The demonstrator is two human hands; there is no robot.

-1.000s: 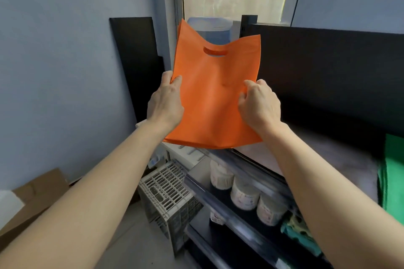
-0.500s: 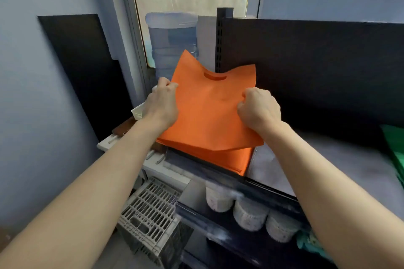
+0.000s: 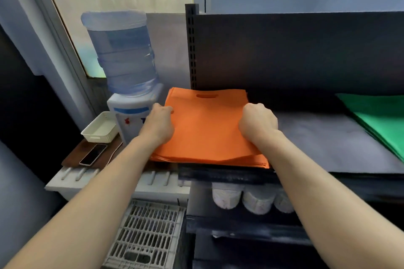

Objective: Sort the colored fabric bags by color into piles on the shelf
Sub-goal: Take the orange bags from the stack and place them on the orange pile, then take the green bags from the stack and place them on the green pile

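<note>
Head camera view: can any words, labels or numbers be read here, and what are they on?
"T": seemingly a lone dark letter on the white water dispenser; the rest is hidden behind the left hand.
Too blurred to read: faint marks on the black shelf front edge.
Also blurred: labels on the white round tubs below.
No writing on the orange fabric bag or the green fabric pile.

Matt orange cloth bags (image 3: 207,129), clear glossy plastic water bottle (image 3: 122,54)

Storeroom, slotted metal shelf (image 3: 328,144), water dispenser (image 3: 131,102)
</note>
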